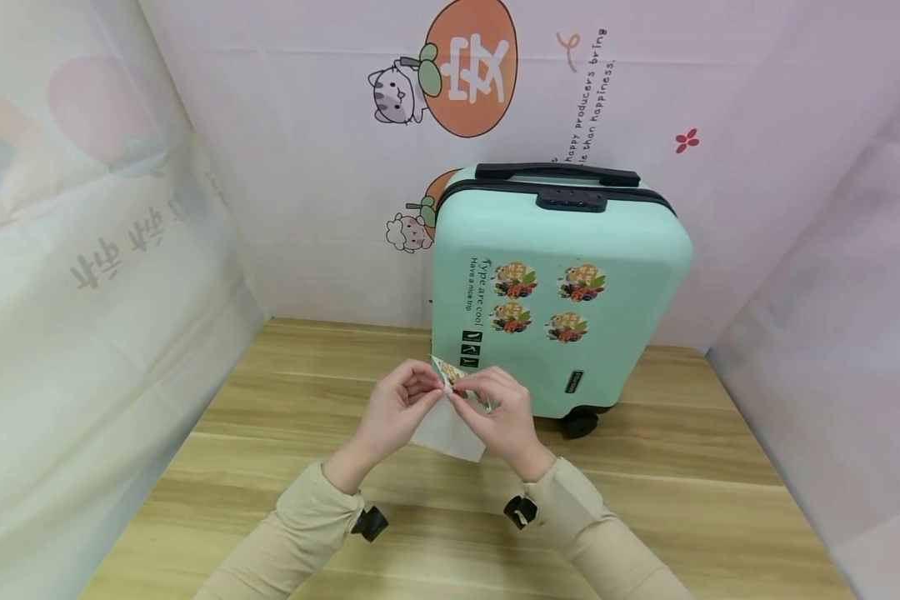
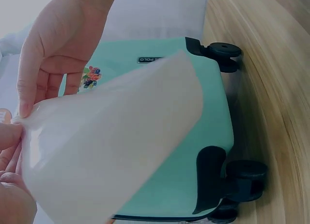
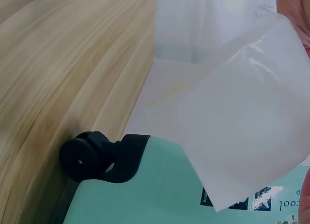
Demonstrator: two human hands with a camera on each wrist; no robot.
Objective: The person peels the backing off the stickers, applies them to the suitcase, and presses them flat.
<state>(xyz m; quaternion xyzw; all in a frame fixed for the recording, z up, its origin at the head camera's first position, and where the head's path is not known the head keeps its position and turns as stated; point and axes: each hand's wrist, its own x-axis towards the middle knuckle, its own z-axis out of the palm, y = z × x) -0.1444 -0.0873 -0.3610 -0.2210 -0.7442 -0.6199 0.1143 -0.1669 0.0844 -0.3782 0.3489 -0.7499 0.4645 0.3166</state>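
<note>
Pale printed fabric (image 1: 307, 125) walls in the wood-grain worktop (image 1: 270, 467), where your mint-green suitcase (image 1: 547, 300) stands upright near the back. Four round fruit stickers (image 1: 516, 282) already sit on its front in two uneven rows, so you seem well into the decorating; more is probably left, since a sticker sheet (image 1: 453, 437) with printed fruit hangs between your hands, just in front of the suitcase's lower left. Your left hand (image 1: 393, 408) and right hand (image 1: 504, 412) each pinch it with thumb and fingertips nearly closed; whether a sticker is coming loose, you cannot tell. The sheet's blank back hides part of the shell in both wrist views. Around it are printed lettering (image 1: 474, 287), a small nameplate (image 1: 574, 382) and a black caster wheel (image 1: 581, 422).
</note>
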